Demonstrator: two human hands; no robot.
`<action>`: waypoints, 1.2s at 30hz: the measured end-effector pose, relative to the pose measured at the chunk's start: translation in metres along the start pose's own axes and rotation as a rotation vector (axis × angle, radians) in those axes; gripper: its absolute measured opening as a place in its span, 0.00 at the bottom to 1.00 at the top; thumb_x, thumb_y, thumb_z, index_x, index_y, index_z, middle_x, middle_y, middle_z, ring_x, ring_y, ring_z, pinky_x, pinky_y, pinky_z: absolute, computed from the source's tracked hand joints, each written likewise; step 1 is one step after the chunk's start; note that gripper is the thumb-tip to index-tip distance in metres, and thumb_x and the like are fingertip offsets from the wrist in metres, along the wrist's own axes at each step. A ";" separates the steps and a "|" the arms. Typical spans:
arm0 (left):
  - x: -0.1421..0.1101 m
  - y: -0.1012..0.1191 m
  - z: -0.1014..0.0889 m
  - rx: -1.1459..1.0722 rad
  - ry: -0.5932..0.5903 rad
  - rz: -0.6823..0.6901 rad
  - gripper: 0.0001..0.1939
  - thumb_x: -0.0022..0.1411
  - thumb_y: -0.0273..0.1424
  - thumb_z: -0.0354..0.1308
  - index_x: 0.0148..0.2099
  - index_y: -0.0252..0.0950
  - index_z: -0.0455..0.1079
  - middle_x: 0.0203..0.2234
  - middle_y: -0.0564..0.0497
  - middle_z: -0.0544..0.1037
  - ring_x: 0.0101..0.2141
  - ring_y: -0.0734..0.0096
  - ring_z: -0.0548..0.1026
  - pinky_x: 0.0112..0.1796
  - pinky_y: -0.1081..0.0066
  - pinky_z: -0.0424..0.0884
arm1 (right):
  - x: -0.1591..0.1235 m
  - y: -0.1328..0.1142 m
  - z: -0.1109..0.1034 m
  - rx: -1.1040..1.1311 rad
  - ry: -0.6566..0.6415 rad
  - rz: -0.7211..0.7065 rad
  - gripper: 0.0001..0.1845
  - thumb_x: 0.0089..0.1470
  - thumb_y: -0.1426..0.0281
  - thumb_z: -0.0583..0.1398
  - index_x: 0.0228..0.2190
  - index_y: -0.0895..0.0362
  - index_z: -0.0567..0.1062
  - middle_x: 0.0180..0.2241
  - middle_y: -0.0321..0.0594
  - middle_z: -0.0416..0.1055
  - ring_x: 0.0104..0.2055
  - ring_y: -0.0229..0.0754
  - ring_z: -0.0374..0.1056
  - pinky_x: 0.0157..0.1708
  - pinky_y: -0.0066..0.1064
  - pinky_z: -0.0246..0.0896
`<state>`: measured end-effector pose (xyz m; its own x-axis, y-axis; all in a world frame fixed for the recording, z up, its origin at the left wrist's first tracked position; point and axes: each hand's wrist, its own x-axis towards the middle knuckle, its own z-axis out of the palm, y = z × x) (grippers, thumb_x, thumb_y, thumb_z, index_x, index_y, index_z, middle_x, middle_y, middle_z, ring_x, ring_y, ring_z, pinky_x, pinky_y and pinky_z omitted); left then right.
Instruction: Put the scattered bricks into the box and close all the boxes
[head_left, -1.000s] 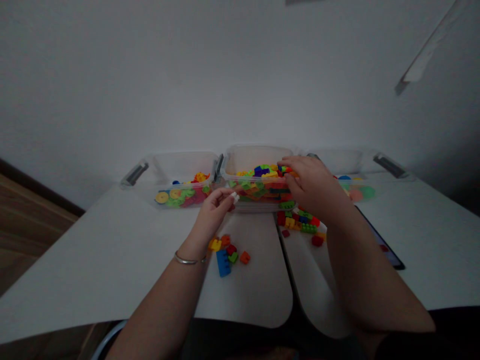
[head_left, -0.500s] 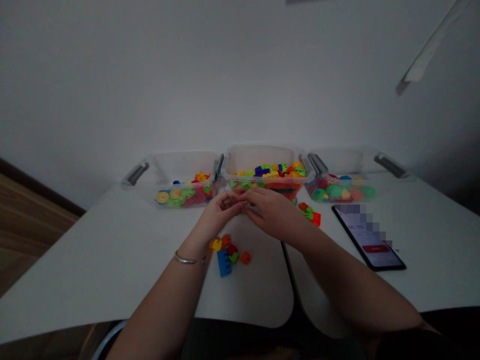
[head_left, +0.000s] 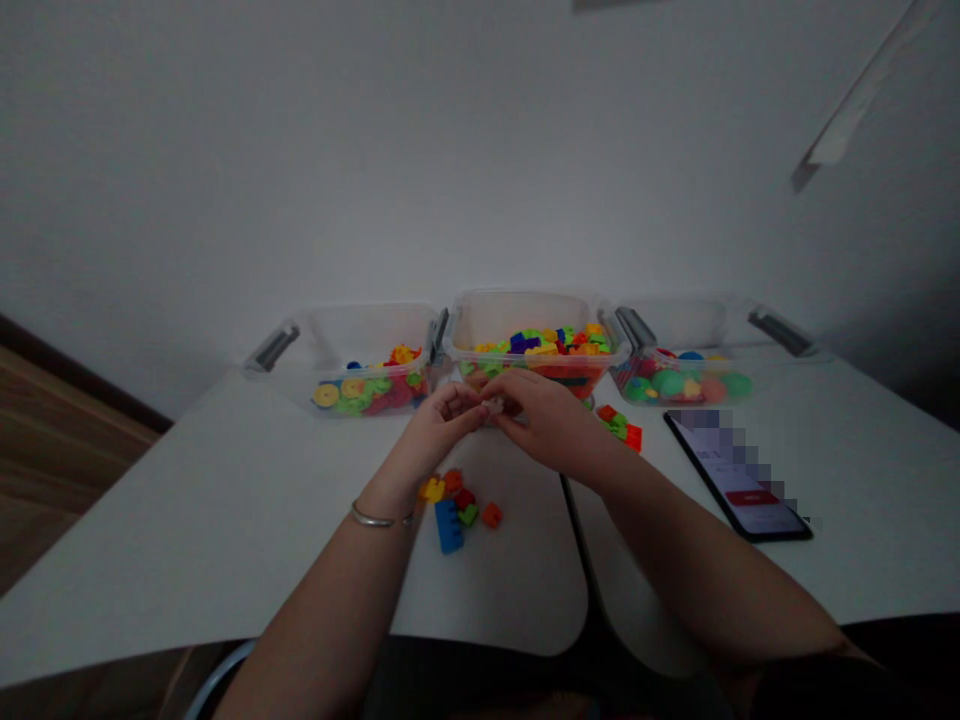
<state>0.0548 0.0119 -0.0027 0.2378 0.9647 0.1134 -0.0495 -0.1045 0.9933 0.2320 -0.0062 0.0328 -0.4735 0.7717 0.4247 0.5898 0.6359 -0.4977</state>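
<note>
Fingertip to fingertip, my left hand (head_left: 448, 412) and my right hand (head_left: 536, 415) meet over the table in front of the middle bin. Both are closed in a pinch; whatever sits between them is hidden by the fingers. Below them on the table lies a small group of toy bricks: a long blue brick (head_left: 448, 526), a yellow brick (head_left: 433, 489), a dark red brick (head_left: 464, 498) and a green brick (head_left: 469, 515). One orange brick (head_left: 453, 481) touches the group, and another orange brick (head_left: 492, 515) lies apart to its right.
Three clear bins line the wall: the left bin (head_left: 367, 312), the middle bin (head_left: 525, 297) and the right bin (head_left: 690, 310), all holding colourful toy pieces. Joined red and green bricks (head_left: 621, 428) lie beyond my right wrist. A phone (head_left: 739, 480) rests at the right. A gap (head_left: 576, 520) divides the tabletops.
My right fingers have shifted slightly and curled more at the fingertips against my left hand. The bricks, bins and phone have stayed in place.
</note>
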 end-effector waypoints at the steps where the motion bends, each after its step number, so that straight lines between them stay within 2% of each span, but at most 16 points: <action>1: 0.000 0.000 0.000 0.007 -0.003 -0.003 0.15 0.47 0.37 0.69 0.33 0.35 0.69 0.26 0.54 0.74 0.28 0.75 0.71 0.32 0.73 0.68 | 0.000 0.001 -0.002 0.008 0.002 -0.008 0.11 0.57 0.75 0.56 0.41 0.57 0.74 0.43 0.44 0.75 0.44 0.42 0.71 0.44 0.34 0.66; 5: -0.003 0.001 -0.002 0.045 0.011 -0.018 0.14 0.50 0.39 0.66 0.33 0.35 0.70 0.29 0.52 0.75 0.28 0.75 0.70 0.32 0.73 0.67 | 0.000 0.007 -0.022 -0.062 0.068 -0.021 0.15 0.58 0.75 0.54 0.45 0.56 0.76 0.46 0.44 0.76 0.48 0.44 0.71 0.49 0.38 0.64; 10: -0.005 0.001 -0.004 0.049 0.024 -0.027 0.14 0.51 0.40 0.65 0.32 0.36 0.69 0.29 0.51 0.77 0.27 0.75 0.70 0.31 0.72 0.66 | -0.003 0.021 -0.054 -0.253 0.263 0.118 0.19 0.57 0.75 0.54 0.48 0.56 0.76 0.47 0.46 0.76 0.48 0.47 0.72 0.48 0.41 0.66; 13: -0.005 0.000 -0.005 0.057 0.020 -0.034 0.13 0.51 0.40 0.65 0.32 0.36 0.70 0.29 0.51 0.77 0.27 0.75 0.70 0.31 0.72 0.66 | -0.004 0.029 -0.062 -0.336 0.316 0.164 0.20 0.56 0.75 0.54 0.48 0.56 0.76 0.47 0.47 0.76 0.49 0.49 0.72 0.49 0.44 0.65; 20: -0.004 -0.001 -0.006 0.080 0.056 -0.045 0.12 0.52 0.40 0.63 0.32 0.36 0.69 0.30 0.51 0.77 0.27 0.74 0.70 0.31 0.72 0.66 | 0.000 0.036 -0.052 -0.350 0.220 0.151 0.19 0.58 0.73 0.52 0.47 0.56 0.77 0.47 0.45 0.77 0.49 0.50 0.71 0.51 0.45 0.64; 24: -0.004 -0.001 -0.005 0.085 0.072 -0.046 0.12 0.53 0.40 0.62 0.32 0.36 0.70 0.29 0.50 0.77 0.28 0.74 0.71 0.32 0.72 0.67 | 0.002 0.040 -0.044 -0.427 0.142 0.161 0.20 0.60 0.71 0.50 0.47 0.59 0.77 0.48 0.49 0.76 0.51 0.51 0.71 0.53 0.48 0.62; 32: -0.004 0.000 -0.003 0.088 0.091 -0.053 0.13 0.52 0.41 0.62 0.31 0.36 0.71 0.29 0.50 0.78 0.28 0.73 0.71 0.32 0.71 0.68 | 0.003 0.037 -0.038 -0.489 0.105 0.140 0.23 0.62 0.71 0.47 0.50 0.63 0.75 0.54 0.54 0.72 0.54 0.54 0.69 0.54 0.50 0.62; 36: -0.003 -0.001 -0.003 0.096 0.099 -0.060 0.12 0.52 0.41 0.62 0.30 0.36 0.71 0.28 0.50 0.78 0.28 0.73 0.71 0.32 0.71 0.68 | 0.000 0.037 -0.039 -0.437 0.096 0.121 0.22 0.61 0.70 0.49 0.51 0.63 0.74 0.57 0.52 0.69 0.57 0.52 0.67 0.56 0.48 0.60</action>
<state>0.0508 0.0100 -0.0041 0.1401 0.9886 0.0554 0.0559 -0.0638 0.9964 0.2794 0.0170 0.0442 -0.3342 0.8218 0.4614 0.8671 0.4600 -0.1912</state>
